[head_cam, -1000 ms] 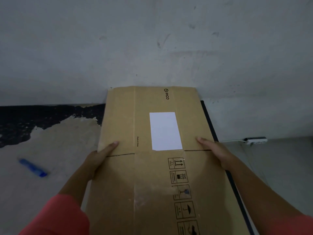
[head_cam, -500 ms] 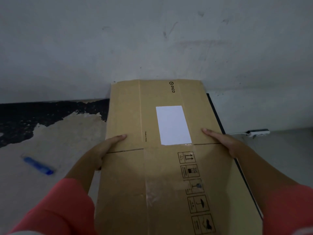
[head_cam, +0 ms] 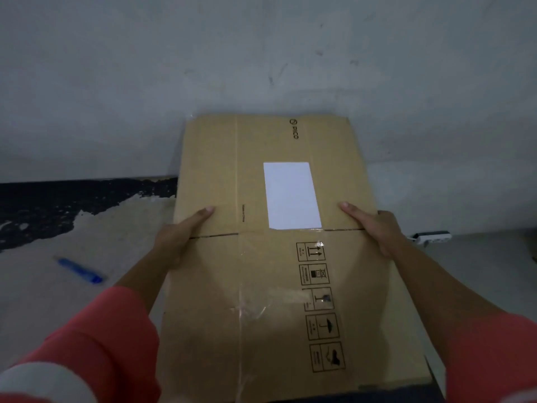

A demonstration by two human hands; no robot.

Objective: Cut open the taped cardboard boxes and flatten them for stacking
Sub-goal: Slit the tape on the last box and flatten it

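Holding a flat box (head_cam: 261,286), the person has one hand on each side of it. Closest to the camera are two red sleeves (head_cam: 96,341), one low on the left and one low on the right. The near part of the box has clear tape (head_cam: 241,330) running along its middle line, and some of the tape looks wrinkled and shiny. Beside the tape is a row of small black signs (head_cam: 319,306), one above the other. Farther up, the left hand (head_cam: 180,237) grips the left edge of the box, with the thumb lying on top and the other fingers hidden under the card. The right hand (head_cam: 374,228) grips the right edge, with its fingers stretched out flat on top of the card. Both hands sit next to a thin slit that goes across the box. Just past the slit is a white label (head_cam: 292,196), stuck near the middle. Beyond that, small black letters (head_cam: 294,130) are printed near the far end. A dark flat thing (head_cam: 436,382) peeks out from under the box at its near right corner, but I cannot tell what it is. To the left, a blue pen-like thing (head_cam: 80,270) lies on the pale floor (head_cam: 43,286), well apart from the box. On the right, a white power strip (head_cam: 433,237) lies on the floor near the wall (head_cam: 261,53). The far end of the box reaches the grey wall, and a black patch (head_cam: 58,205) runs along the floor at the left.
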